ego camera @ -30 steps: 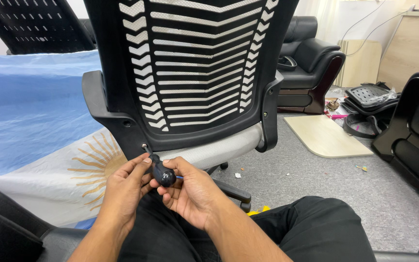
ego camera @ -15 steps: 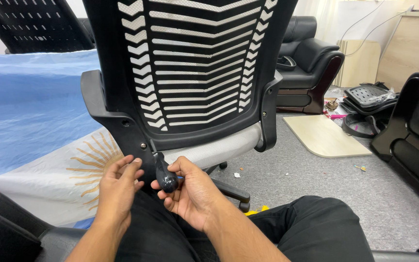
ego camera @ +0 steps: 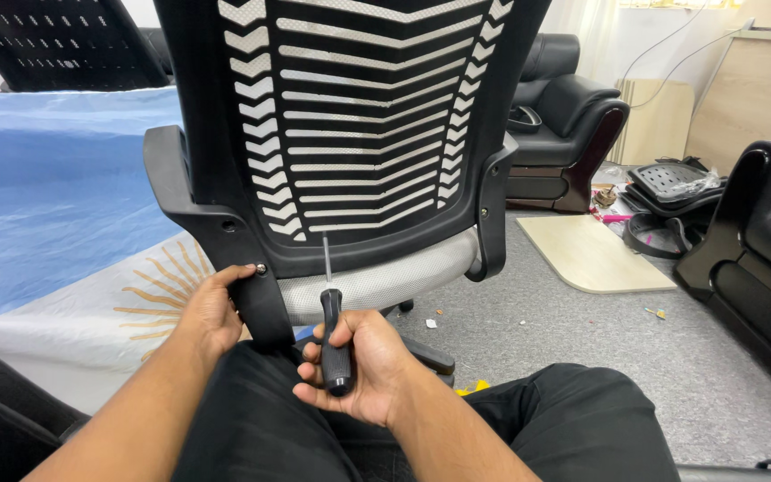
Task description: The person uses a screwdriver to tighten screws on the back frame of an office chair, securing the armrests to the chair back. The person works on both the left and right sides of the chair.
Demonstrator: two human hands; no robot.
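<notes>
1. Since the earlier frames, both my hands have parted: they were bunched together low at centre over the screwdriver handle; now my left hand [ego camera: 216, 308] has shifted to the lower left, onto the chair's armrest bracket [ego camera: 256, 295].
2. My right hand [ego camera: 359, 366] has turned the screwdriver [ego camera: 334, 335] upright. Its thin shaft, previously tucked between my hands, now points straight up toward the lower edge of the backrest [ego camera: 359, 134].
3. Judgement: the change reads as a move from readying the tool to steadying the bracket beside its bolt [ego camera: 261, 268], with the tip not yet on any fastener.
4. Left hand pose: forearm enters from the bottom left, fingers pressed against the bracket's left edge, thumb tip just beside the bolt. The hand braces the part rather than closing around it.
5. Right hand pose: forearm enters from the bottom centre, palm turned up and toward me, fingers wrapped firmly around the black handle; the butt of the handle rests low in the fist.
6. Location of parts: the screwdriver stands at lower centre, in front of the grey mesh seat [ego camera: 377, 277]; the bolt sits to the left of the shaft, apart from it.
7. Surroundings: a blue and white cloth [ego camera: 55, 196] fills the left; black armchairs [ego camera: 564, 116] stand at upper right on the grey carpet [ego camera: 635, 339].
</notes>
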